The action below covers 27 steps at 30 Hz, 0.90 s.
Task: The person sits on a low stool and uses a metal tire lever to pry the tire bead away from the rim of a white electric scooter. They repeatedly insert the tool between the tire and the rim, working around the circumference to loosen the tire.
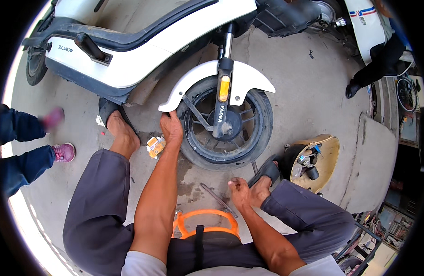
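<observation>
In front of me stands a white electric scooter (129,64), its front wheel (228,120) under a white fender (200,77). My left hand (172,130) reaches up to the fender's lower rear end, right beside the tyre (193,152). Its fingertips are hidden there, so I cannot see whether they grip anything. Below the wheel, my right hand (240,191) is held with fingers curled together; anything small in them cannot be made out. A thin metal bar (218,199) lies on the ground just left of that hand.
A cut-open tub (329,161) with tools stands right of my right foot. An orange-and-white packet (156,146) lies by my left forearm. Between my legs is an orange frame (207,213). People's legs show at left (28,161) and far right (377,64).
</observation>
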Each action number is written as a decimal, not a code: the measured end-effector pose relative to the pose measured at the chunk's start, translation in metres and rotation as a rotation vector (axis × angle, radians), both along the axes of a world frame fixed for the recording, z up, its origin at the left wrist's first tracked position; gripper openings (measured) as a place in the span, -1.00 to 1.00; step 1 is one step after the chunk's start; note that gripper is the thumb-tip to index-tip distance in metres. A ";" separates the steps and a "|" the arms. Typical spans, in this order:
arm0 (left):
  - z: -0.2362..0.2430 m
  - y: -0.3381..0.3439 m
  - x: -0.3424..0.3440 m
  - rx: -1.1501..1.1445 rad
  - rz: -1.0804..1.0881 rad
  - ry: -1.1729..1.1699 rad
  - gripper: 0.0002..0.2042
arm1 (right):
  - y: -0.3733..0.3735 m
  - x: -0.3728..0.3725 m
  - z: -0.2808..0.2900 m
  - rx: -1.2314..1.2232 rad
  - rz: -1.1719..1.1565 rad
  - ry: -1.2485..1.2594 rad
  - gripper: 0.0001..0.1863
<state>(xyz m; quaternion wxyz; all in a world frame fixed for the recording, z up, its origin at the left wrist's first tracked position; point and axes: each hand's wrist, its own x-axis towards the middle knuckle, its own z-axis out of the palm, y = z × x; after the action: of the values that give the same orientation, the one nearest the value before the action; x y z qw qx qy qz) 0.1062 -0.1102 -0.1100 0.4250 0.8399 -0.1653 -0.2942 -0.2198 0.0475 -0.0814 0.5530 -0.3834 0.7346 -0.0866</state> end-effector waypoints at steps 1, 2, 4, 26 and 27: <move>0.011 0.000 -0.002 -0.066 0.001 -0.014 -0.29 | 0.014 0.010 0.010 -0.102 0.434 0.248 -0.51; 0.014 0.002 -0.005 -0.154 0.008 -0.013 -0.30 | 0.022 0.019 0.014 -0.093 0.434 0.241 -0.51; 0.026 0.014 -0.013 -0.285 -0.006 0.138 -0.27 | 0.032 0.031 0.018 -0.212 0.839 0.508 -0.62; 0.009 0.083 -0.056 -0.122 0.033 0.362 -0.11 | -0.060 0.044 0.083 0.036 0.582 0.058 -0.70; 0.010 0.087 -0.064 -0.124 0.037 0.351 -0.11 | -0.072 0.043 0.093 0.037 0.629 -0.031 -0.69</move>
<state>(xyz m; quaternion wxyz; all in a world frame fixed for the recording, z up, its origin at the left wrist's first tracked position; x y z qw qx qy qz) 0.0422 -0.0235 -0.0998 0.5039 0.7507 -0.0908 -0.4176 -0.1772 -0.0249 0.0114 0.5706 -0.5803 0.5730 0.0964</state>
